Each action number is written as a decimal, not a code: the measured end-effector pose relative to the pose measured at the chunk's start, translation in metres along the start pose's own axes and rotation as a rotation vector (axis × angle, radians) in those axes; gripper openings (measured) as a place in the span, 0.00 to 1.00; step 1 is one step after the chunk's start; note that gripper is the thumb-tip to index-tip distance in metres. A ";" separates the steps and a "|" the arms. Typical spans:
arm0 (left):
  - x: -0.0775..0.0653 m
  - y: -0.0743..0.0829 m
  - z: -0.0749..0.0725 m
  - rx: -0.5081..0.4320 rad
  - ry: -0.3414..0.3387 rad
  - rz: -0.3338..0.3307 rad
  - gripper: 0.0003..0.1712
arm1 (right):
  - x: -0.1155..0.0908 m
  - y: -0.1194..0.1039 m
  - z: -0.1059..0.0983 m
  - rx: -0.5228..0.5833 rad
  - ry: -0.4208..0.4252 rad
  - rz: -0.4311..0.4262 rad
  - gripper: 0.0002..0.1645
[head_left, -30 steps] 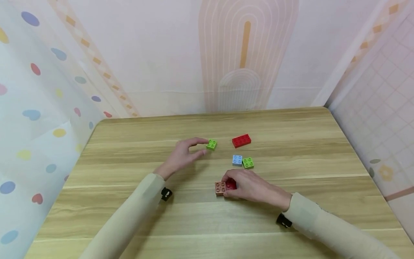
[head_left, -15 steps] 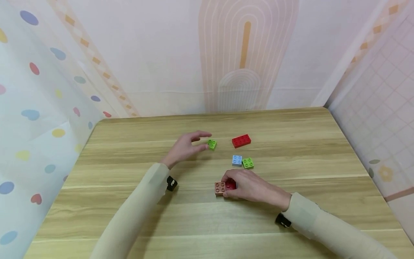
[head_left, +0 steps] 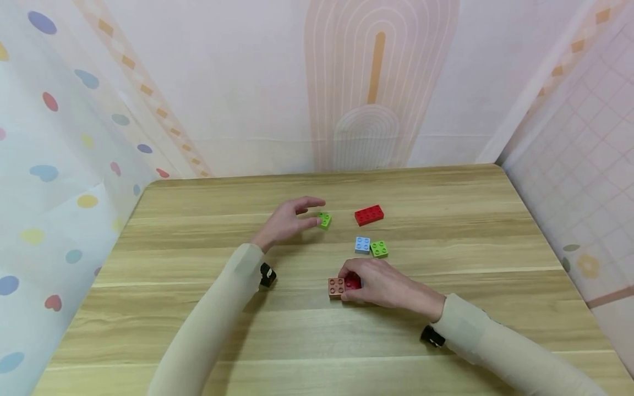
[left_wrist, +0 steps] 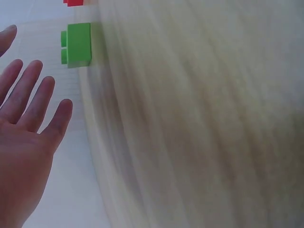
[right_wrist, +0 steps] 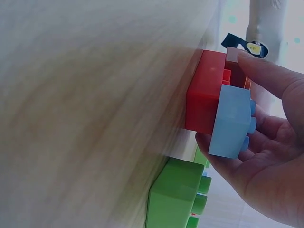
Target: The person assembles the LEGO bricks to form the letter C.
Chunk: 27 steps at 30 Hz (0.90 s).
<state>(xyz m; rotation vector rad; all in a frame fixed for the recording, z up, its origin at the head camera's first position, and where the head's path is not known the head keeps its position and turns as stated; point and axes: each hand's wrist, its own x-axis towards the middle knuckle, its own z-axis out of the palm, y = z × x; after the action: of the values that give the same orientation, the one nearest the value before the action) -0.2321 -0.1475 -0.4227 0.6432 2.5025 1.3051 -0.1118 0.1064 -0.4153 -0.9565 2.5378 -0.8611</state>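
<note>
My right hand (head_left: 383,281) grips a small stack of toy building bricks low over the wooden table. A red brick (right_wrist: 205,92) forms its bottom, with a light blue brick (right_wrist: 230,121) and a copper-brown brick (head_left: 336,287) on top; the hand hides most of the blue one in the head view. Farther back, my left hand (head_left: 289,220) reaches toward a light green brick (head_left: 324,220), thumb overlapping its left side in the head view. In the left wrist view its fingers are spread and apart from that green brick (left_wrist: 78,45).
Beyond the right hand, a light blue brick (head_left: 362,245) and another green brick (head_left: 379,249) lie side by side. A long red brick (head_left: 369,215) lies behind them. Patterned cloth walls (head_left: 238,88) border the back and sides of the table (head_left: 446,220).
My left hand has moved forward and slightly right, its fingers now beyond the green brick and its thumb at the brick's left side. The right hand and its stack stay nearly still.
</note>
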 end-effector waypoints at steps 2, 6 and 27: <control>0.002 -0.002 -0.001 -0.007 -0.002 -0.013 0.31 | 0.001 0.000 0.000 0.005 -0.005 -0.002 0.18; 0.005 -0.005 -0.001 0.000 -0.021 -0.028 0.32 | 0.002 -0.001 -0.001 0.008 -0.016 0.007 0.19; 0.013 -0.010 0.007 0.168 -0.092 -0.064 0.26 | 0.001 -0.001 -0.001 0.008 -0.015 -0.001 0.18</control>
<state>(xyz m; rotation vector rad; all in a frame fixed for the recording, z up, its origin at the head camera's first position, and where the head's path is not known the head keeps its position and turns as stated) -0.2432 -0.1407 -0.4348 0.6378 2.5528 1.0272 -0.1127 0.1059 -0.4142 -0.9588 2.5198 -0.8610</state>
